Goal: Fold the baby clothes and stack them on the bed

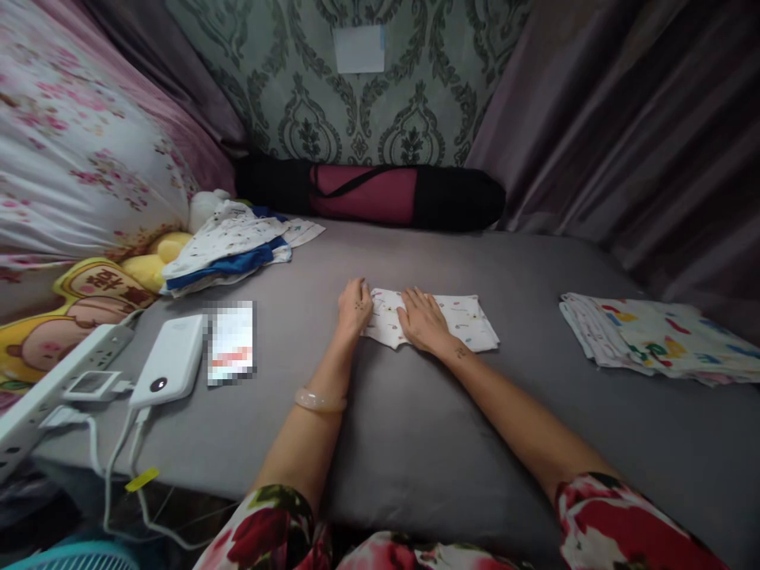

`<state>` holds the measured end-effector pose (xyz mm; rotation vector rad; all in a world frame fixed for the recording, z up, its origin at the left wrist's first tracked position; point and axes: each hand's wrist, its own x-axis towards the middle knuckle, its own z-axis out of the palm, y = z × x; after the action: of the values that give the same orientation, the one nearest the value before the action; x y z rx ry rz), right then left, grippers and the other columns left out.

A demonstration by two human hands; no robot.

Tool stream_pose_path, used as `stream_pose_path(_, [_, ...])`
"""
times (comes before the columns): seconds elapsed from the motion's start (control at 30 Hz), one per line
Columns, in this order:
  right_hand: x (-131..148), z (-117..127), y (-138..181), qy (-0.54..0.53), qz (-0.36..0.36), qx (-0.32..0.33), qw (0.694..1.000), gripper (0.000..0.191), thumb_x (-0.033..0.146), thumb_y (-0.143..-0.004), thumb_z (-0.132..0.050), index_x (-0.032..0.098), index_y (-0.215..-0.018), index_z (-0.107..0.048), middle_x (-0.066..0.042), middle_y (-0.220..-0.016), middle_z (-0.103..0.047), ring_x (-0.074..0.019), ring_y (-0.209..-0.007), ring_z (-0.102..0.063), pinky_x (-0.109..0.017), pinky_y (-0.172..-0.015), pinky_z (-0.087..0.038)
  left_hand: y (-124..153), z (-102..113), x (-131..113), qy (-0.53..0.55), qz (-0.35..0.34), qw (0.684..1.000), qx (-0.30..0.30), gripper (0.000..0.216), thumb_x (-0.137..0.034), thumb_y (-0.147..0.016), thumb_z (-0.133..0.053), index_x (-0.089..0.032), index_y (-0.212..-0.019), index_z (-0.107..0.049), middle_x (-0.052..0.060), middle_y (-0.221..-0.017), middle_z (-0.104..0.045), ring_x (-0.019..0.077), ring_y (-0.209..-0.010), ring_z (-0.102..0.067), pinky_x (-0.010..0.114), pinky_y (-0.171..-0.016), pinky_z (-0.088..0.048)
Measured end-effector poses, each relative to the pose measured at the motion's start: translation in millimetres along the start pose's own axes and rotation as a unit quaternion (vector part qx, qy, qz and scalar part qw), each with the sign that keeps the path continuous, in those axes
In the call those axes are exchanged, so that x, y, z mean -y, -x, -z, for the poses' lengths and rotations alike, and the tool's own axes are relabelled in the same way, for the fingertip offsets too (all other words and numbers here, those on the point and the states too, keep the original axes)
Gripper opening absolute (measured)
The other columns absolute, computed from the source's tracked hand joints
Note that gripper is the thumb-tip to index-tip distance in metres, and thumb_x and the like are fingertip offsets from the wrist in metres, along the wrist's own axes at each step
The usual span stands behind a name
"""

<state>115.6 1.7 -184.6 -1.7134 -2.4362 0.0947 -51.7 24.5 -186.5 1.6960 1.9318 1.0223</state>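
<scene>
A small white printed garment [466, 321] lies folded in a flat strip on the grey sheet in front of me. My left hand [355, 307] is closed at its left end, the fingers curled over the edge, fingertips partly hidden. My right hand [423, 319] rests flat on the middle of the cloth with its fingers stretched out, covering part of the print. Off to the right is a stack of folded clothes [659, 336], the top one white with colourful shapes. A loose heap of clothes [229, 245], white printed and blue, sits at the back left.
A white power bank [169, 360] with cables lies left, beside a power strip [56, 396] and a blurred-out rectangular item [231, 342]. Yellow plush toys [89, 301] lean at the left edge. A long black and maroon bag [368, 194] spans the back, before the wall.
</scene>
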Motion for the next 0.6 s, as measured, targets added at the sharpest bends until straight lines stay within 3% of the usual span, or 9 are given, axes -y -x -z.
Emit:
stream_pose_path(0.23, [18,0,-7,0.007,0.008,-0.006,1.000,0.057,0.035,-0.097,-0.023,0.003,-0.142,-0.038,-0.015,-0.149,-0.036,-0.0261,-0.140,-0.027,-0.043,-0.115,-0.013,0,5,-4,0.026,0.021,0.999,-0.006,0.039,-0.014,-0.092,-0.035,-0.005,-0.124,-0.055,0.016,-0.126,-0.061,0.0214,-0.120,-0.054,0.032,-0.103,-0.040])
stream_pose_path(0.6, [51,-4,-15,-0.017,0.029,-0.017,0.999,0.057,0.034,-0.097,-0.022,0.002,-0.143,-0.036,-0.016,-0.151,-0.032,-0.0263,-0.141,-0.024,-0.042,-0.114,-0.014,0,5,-3,0.041,0.027,0.999,-0.015,0.039,-0.010,-0.089,-0.036,-0.007,-0.122,-0.058,0.016,-0.126,-0.061,0.0210,-0.120,-0.055,0.033,-0.103,-0.040])
